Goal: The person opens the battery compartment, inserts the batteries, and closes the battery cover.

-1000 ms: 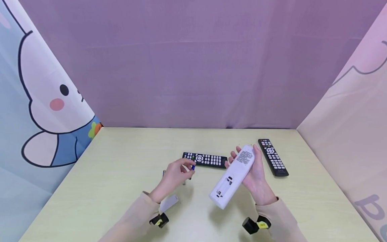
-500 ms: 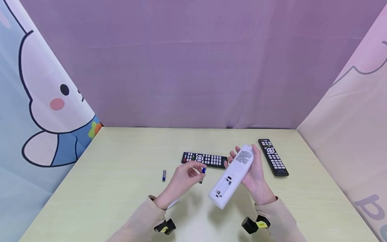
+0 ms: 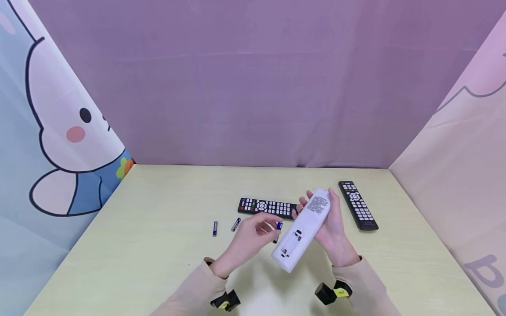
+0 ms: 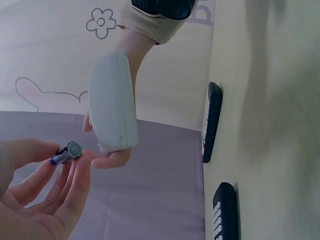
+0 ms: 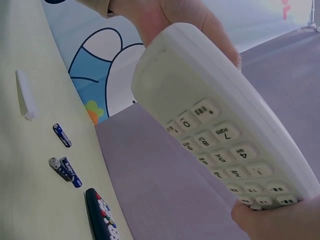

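Note:
In the head view my left hand (image 3: 258, 235) pinches a blue-and-silver battery (image 3: 279, 225) between thumb and fingertips, just left of a white remote control. The battery's flat end (image 4: 75, 149) shows in the left wrist view. My right hand (image 3: 336, 232) holds the white remote (image 3: 316, 210) tilted, its back facing up. The battery compartment (image 3: 292, 242) in that back is uncovered, with metal contacts and no battery in it. In the right wrist view the remote's button side (image 5: 220, 150) faces that camera.
Loose batteries (image 3: 215, 228) lie left of the left hand; the right wrist view shows several (image 5: 62, 135). A white cover piece (image 5: 26, 95) lies near them. One black remote (image 3: 266, 207) lies behind the hands, another black remote (image 3: 358, 206) at the right. A purple curtain (image 3: 253, 87) stands behind.
My left hand has moved right with the battery, closer to the white remote, uncovering batteries on the table. The right hand and white remote have stayed almost still.

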The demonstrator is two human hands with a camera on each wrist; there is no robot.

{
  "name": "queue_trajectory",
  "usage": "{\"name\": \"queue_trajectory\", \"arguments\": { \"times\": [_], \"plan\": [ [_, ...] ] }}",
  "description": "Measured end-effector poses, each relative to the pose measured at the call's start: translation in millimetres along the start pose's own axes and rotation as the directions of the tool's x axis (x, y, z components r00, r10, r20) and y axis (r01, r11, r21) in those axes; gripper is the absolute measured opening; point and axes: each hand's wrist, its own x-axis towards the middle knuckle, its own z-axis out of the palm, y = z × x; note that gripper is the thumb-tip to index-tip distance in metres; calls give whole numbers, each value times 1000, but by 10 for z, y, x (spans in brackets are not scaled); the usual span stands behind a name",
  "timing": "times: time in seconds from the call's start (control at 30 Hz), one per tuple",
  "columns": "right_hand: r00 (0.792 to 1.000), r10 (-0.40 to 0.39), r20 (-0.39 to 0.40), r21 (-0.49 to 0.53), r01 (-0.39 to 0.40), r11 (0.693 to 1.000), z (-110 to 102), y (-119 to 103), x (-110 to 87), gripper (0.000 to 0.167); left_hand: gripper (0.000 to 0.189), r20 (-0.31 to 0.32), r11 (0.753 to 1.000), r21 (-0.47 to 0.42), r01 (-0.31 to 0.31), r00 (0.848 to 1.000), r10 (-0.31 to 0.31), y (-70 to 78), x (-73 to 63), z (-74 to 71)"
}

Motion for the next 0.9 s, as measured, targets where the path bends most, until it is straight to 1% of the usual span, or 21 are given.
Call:
{"name": "queue_trajectory", "arguments": {
  "times": [0.1,0.27,0.47,0.6,0.9],
  "plan": [
    [1000,3,2,5,-3,1000,5,6,1,52,26,3,1000,-16,2,1000,-2,-61,14,44],
    [1000,3,3,2,-3,1000,11,16,4,51,26,9,999,-49,-20,1000,20,-132,27,102],
    [1000,7,-5,-1,-7,1000,21,20,-1,51,25,5,1000,-18,-24,1000,24,-123,25,147],
    [1000,2,-2,-5,-2,1000,22,20,-4,52,25,4,999,-1,-40,999,40,-109,19,160],
    [1000,-2,10,1,2,1000,24,11,-6,51,20,0,997,-23,-78,997,78,-112,6,198]
  ]
}}
